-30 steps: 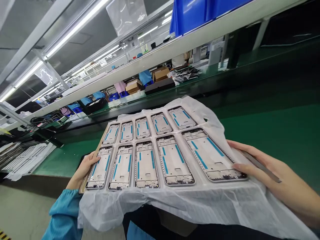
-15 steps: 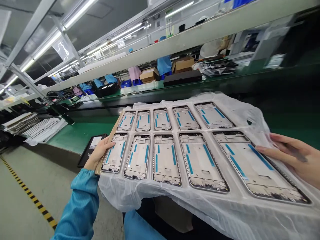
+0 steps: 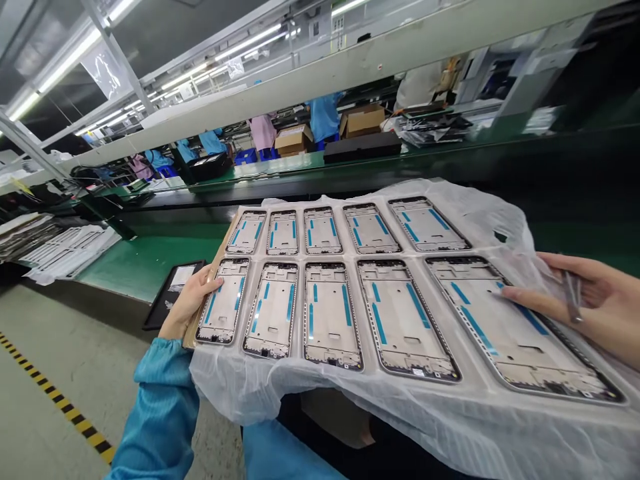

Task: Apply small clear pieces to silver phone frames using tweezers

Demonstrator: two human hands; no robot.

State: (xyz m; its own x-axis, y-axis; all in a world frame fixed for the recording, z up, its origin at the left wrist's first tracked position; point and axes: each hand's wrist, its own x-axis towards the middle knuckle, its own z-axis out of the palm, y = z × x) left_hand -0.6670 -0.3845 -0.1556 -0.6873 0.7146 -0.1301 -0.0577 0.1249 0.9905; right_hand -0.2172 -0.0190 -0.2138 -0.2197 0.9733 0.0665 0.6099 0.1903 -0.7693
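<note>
A wide tray spans the space before me, carrying two rows of silver phone mid-frames with blue strips on them. Thin white wrapping film hangs over its near and right sides, and a brown cardboard edge shows at the left. My left hand grips that left end, thumb on top over the corner frame. At the right end my right hand clasps the tray, its thumb lying across the nearest frame. A small metal tool, perhaps tweezers, lies against the right palm; the fingers beneath the tray are hidden.
A green workbench runs behind, with a black tray at its edge and stacked white sheets farther left. Beyond are a long black box, cardboard boxes and seated co-workers. Yellow-black tape marks the floor.
The view has shifted slightly, so the background sits higher and further left. Both hands keep hold of the tray; the metal tool in my right hand shows more clearly.
</note>
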